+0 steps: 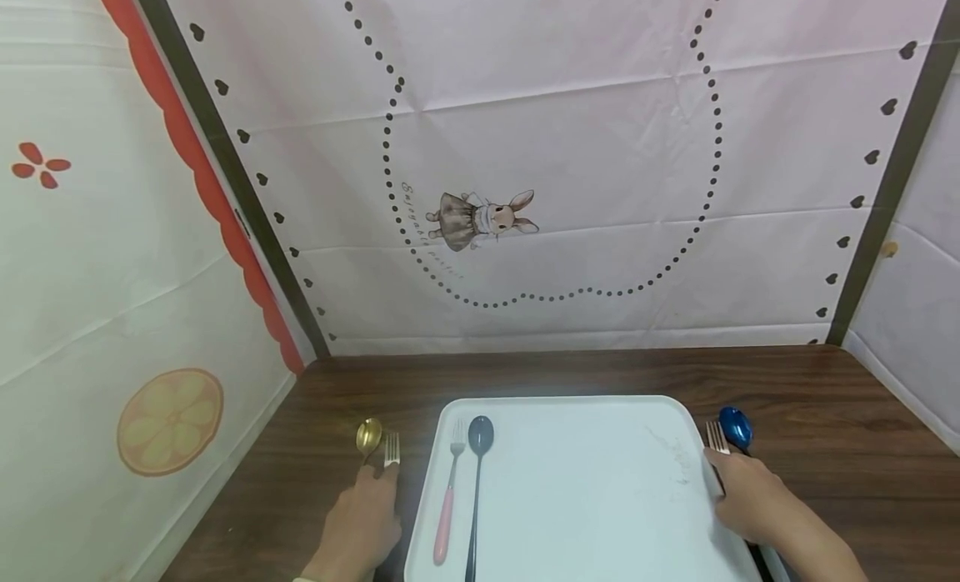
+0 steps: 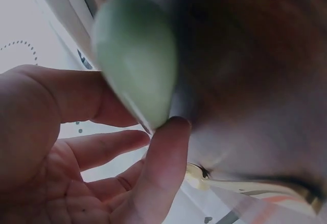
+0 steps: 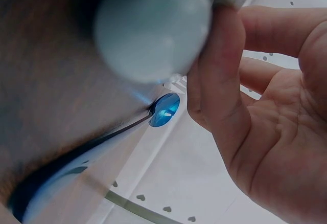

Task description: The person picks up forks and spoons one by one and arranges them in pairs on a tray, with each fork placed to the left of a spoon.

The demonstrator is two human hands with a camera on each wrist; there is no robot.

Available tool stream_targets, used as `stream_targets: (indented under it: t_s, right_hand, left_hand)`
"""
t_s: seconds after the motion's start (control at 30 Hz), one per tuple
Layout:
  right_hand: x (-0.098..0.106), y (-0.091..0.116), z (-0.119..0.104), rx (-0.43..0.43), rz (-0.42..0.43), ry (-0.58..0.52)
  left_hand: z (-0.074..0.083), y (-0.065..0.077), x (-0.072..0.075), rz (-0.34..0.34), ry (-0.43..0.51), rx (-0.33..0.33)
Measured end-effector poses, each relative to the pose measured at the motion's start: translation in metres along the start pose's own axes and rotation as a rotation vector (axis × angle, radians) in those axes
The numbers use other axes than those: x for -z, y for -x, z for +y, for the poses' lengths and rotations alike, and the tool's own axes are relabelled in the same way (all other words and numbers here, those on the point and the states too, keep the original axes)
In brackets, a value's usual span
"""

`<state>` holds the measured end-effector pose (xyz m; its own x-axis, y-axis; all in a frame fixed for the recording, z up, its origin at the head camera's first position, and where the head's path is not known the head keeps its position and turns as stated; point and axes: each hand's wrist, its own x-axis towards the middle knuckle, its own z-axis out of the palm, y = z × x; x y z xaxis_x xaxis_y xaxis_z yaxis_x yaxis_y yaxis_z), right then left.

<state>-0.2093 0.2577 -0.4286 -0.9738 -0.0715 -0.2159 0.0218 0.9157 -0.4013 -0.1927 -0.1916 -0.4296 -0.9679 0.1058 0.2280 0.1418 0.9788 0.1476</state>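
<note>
To the left of the white tray (image 1: pixel 570 482), my left hand (image 1: pixel 360 519) pinches a fork (image 1: pixel 392 450) with its tines pointing away from me. The fork's pale green handle (image 2: pixel 135 55) shows between thumb and finger in the left wrist view. A gold spoon (image 1: pixel 368 437) lies just left of that fork. At the tray's right edge my right hand (image 1: pixel 757 503) grips another fork (image 1: pixel 717 438), whose pale rounded handle end (image 3: pixel 153 29) is blurred close to the right wrist camera. Beside it lies a blue spoon (image 1: pixel 736 428) with a dark handle.
On the tray's left side lie a fork with a pink handle (image 1: pixel 444 524) and a dark long-handled spoon (image 1: pixel 481 434). Everything stands on a brown wooden table (image 1: pixel 420 378). White printed cloth (image 1: pixel 600 165) walls off the back and both sides.
</note>
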Motion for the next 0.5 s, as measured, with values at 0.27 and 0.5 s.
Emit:
stream_targets:
  t_s: [0.27, 0.5]
  right_hand:
    - [0.000, 0.001, -0.001, -0.010, -0.012, -0.015]
    - [0.000, 0.001, -0.001, -0.002, -0.007, -0.021]
  left_hand:
    - [0.006, -0.003, -0.003, 0.016, -0.009, -0.024]
    - [0.011, -0.003, -0.001, 0.016, 0.004, -0.026]
